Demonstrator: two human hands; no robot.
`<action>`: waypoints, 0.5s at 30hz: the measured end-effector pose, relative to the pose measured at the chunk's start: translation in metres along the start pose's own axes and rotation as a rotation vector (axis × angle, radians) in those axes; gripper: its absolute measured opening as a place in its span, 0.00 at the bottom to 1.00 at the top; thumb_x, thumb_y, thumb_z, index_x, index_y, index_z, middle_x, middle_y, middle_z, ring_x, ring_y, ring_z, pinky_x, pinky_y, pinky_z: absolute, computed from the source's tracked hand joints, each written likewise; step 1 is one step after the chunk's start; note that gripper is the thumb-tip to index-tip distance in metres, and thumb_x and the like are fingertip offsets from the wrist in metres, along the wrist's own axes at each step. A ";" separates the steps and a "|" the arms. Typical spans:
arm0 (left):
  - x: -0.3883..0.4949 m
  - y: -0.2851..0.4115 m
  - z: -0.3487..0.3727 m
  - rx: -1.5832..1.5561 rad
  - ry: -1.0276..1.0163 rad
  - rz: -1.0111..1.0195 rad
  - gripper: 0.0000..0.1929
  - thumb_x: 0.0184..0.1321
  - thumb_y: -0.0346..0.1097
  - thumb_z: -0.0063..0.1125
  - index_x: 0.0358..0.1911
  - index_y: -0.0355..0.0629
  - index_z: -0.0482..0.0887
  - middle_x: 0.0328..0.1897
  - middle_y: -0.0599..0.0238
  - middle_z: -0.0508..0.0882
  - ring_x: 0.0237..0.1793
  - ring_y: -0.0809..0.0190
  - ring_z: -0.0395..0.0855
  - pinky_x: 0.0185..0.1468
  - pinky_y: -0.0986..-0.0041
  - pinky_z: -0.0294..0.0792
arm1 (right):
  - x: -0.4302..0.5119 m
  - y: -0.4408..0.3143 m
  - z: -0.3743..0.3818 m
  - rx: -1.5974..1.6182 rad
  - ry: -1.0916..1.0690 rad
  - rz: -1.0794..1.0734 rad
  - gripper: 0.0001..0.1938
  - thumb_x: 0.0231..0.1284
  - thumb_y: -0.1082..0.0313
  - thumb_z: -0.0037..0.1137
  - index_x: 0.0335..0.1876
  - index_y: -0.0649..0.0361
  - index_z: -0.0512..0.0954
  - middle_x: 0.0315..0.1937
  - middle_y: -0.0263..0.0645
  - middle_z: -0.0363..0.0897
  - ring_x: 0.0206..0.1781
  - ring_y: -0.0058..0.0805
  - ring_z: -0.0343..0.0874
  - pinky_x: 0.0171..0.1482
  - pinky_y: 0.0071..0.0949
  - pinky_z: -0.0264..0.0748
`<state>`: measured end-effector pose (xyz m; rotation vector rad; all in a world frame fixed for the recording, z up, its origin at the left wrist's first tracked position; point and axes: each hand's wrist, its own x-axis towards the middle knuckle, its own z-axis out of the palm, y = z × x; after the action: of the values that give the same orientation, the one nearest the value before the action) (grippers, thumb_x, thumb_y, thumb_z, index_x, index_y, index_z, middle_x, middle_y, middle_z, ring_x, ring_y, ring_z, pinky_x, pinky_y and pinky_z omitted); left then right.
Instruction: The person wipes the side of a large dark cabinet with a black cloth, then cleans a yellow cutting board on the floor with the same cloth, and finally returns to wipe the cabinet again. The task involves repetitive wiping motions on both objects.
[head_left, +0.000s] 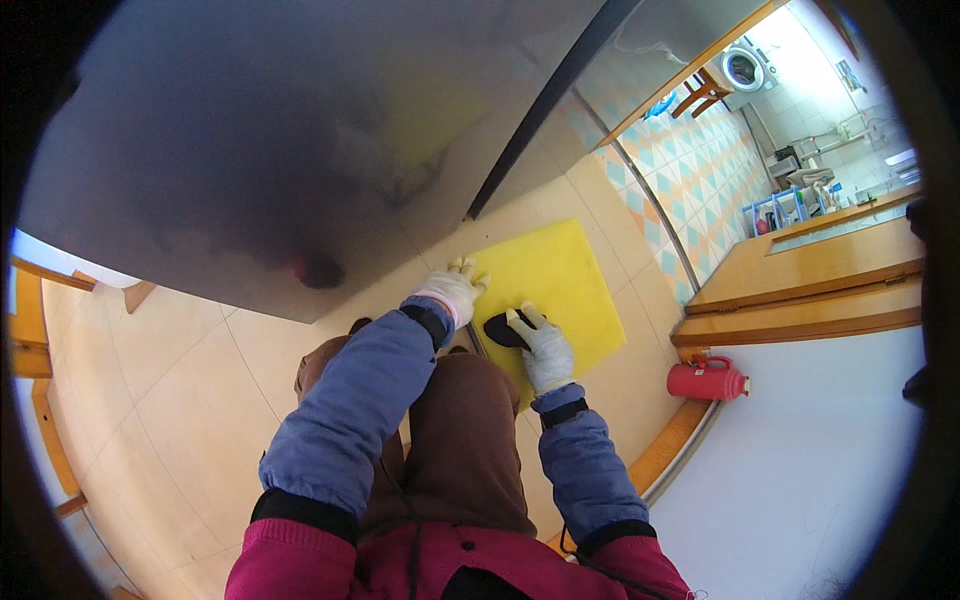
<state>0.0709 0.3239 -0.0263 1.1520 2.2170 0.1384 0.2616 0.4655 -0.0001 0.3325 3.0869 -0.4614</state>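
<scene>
A yellow square sheet (559, 277) lies before me, possibly foam or cloth; I cannot tell which. My left hand (452, 289), in a pale thin glove, rests with spread fingers at the sheet's left edge. My right hand (546, 349), gloved likewise, grips a black oval object (504, 329) over the sheet's near part. Fingers cover part of that object, so its exact kind is unclear. Blue sleeve covers (349, 397) reach from my wrists up both forearms. My right knee (469, 375) is close to the sheet's near left side.
A large dark glossy panel (247, 150) with a black strip (547, 109) rises at the upper left. A red thermos flask (705, 381) stands by the white wall (795, 465) at right. Beyond the wooden door (817, 262), a washing machine (742, 71) and wooden stool (701, 94) stand on patterned tiles.
</scene>
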 end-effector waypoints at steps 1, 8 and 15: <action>0.001 -0.001 0.001 0.005 -0.013 0.011 0.30 0.74 0.38 0.43 0.80 0.58 0.61 0.88 0.52 0.48 0.85 0.48 0.52 0.84 0.61 0.49 | 0.001 0.005 0.004 -0.009 0.029 -0.051 0.33 0.49 0.81 0.60 0.65 0.43 0.80 0.67 0.46 0.77 0.58 0.54 0.81 0.61 0.44 0.80; 0.017 -0.008 0.021 -0.090 0.061 -0.038 0.32 0.72 0.38 0.46 0.80 0.58 0.61 0.87 0.50 0.50 0.84 0.46 0.53 0.83 0.60 0.51 | -0.043 0.094 0.003 0.248 0.323 0.333 0.28 0.57 0.89 0.57 0.64 0.56 0.80 0.61 0.48 0.81 0.61 0.48 0.80 0.66 0.35 0.76; 0.016 -0.002 0.015 -0.037 0.059 -0.024 0.31 0.72 0.39 0.45 0.79 0.57 0.62 0.87 0.49 0.51 0.83 0.45 0.55 0.83 0.60 0.52 | -0.024 0.064 0.011 0.166 0.246 0.249 0.31 0.54 0.88 0.58 0.66 0.54 0.78 0.66 0.52 0.77 0.69 0.52 0.75 0.72 0.38 0.71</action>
<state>0.0716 0.3321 -0.0465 1.1141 2.2699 0.2051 0.2984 0.5171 -0.0280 0.8234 3.1780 -0.7181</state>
